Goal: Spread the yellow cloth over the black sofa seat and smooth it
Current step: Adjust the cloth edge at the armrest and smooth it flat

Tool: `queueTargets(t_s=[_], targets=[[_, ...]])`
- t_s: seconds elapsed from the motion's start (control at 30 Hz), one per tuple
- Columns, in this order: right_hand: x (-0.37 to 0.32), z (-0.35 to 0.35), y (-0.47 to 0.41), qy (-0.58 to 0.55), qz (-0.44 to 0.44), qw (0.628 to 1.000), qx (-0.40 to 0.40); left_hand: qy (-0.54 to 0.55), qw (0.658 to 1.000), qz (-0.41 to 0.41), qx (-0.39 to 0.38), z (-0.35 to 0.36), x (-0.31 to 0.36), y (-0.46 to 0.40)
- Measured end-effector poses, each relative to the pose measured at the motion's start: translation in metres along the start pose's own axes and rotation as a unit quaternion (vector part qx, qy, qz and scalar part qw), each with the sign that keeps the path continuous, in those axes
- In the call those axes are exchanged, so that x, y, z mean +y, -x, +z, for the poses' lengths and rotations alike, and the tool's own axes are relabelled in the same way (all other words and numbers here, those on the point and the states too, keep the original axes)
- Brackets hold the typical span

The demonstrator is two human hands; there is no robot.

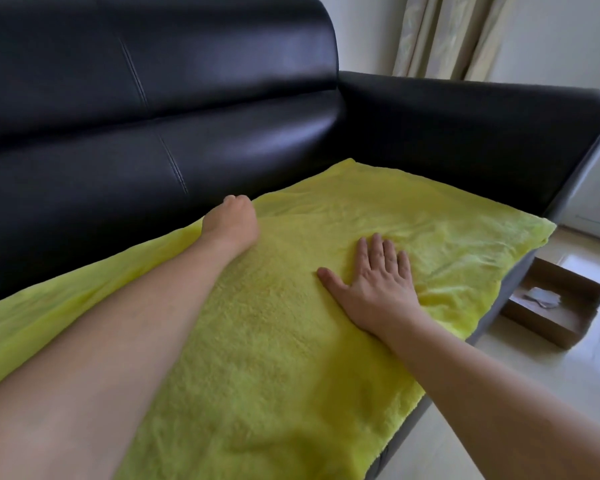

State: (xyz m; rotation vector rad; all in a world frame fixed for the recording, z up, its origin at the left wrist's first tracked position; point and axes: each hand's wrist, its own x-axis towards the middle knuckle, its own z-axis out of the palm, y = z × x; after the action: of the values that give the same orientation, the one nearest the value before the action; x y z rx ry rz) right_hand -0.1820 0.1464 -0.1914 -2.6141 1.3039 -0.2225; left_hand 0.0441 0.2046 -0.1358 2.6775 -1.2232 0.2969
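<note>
Cloth laid over the seat; smoothing step in hand.

The black sofa (pixel 153 98) is seen with its seat almost wholly covered by the yellow cloth (pixel 274 341), which runs from the backrest crease to the front edge and overhangs it slightly. Shallow wrinkles are visible toward the armrest (pixel 465 119). The right hand (pixel 378 289) is laid flat on the cloth, fingers straight and slightly spread. The left hand (pixel 234 220) is placed at the rear edge by the backrest, fingers curled under (whether cloth is pinched cannot be told). Spreading is judged largely complete; an outward sweep toward the armrest is called for next. A cardboard box (pixel 555 306) stands on the floor beside the sofa.
</note>
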Motion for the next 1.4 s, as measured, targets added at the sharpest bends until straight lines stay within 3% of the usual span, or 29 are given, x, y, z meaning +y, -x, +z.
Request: queueTargets(t_s=[0.13, 0.23, 0.37, 0.43, 0.5, 0.57, 0.63, 0.77, 0.9, 1.07, 1.13, 1.33, 1.4], targets=[[0.0, -0.002, 0.003, 0.01, -0.071, 0.997, 0.013, -0.022, 1.0, -0.008, 0.021, 0.014, 0.008, 0.006], [0.0, -0.003, 0.003, 0.017, -0.137, 0.99, 0.016, 0.038, 0.997, 0.056, 0.049, 0.015, 0.01, 0.014], [-0.004, -0.009, 0.002, 0.011, -0.127, 0.991, -0.035, 0.029, 0.981, 0.116, -0.155, 0.024, 0.002, 0.029], [-0.015, -0.024, -0.002, 0.051, -0.11, 0.991, -0.062, 0.049, 0.974, 0.122, -0.186, 0.02, -0.005, 0.025], [-0.029, -0.045, -0.012, 0.086, -0.102, 0.989, -0.06, 0.117, 0.972, 0.121, -0.165, 0.014, -0.005, 0.021], [-0.052, -0.06, -0.033, 0.087, -0.107, 0.99, 0.015, 0.166, 0.98, 0.073, -0.075, 0.002, -0.016, 0.016], [-0.068, -0.052, -0.054, 0.035, -0.117, 0.99, 0.068, 0.148, 0.989, 0.013, -0.021, -0.006, -0.033, 0.007], [-0.084, -0.004, -0.071, -0.008, -0.133, 0.991, -0.023, 0.07, 0.995, -0.05, -0.056, -0.001, -0.064, -0.016], [-0.077, 0.012, -0.078, 0.015, -0.134, 0.991, -0.018, 0.026, 0.998, -0.027, -0.043, 0.016, -0.066, -0.03], [-0.077, 0.019, -0.08, 0.034, -0.15, 0.988, -0.02, -0.043, 0.997, -0.063, 0.019, 0.019, -0.057, -0.044], [-0.076, 0.021, -0.08, 0.028, -0.153, 0.988, -0.019, -0.078, 0.996, -0.048, -0.001, 0.029, -0.05, -0.043], [-0.075, 0.021, -0.078, 0.019, -0.167, 0.986, -0.011, 0.12, 0.988, -0.092, 0.027, 0.027, -0.058, -0.063], [-0.075, 0.02, -0.078, 0.018, -0.169, 0.985, -0.015, 0.187, 0.979, -0.078, -0.018, 0.03, -0.053, -0.064]])
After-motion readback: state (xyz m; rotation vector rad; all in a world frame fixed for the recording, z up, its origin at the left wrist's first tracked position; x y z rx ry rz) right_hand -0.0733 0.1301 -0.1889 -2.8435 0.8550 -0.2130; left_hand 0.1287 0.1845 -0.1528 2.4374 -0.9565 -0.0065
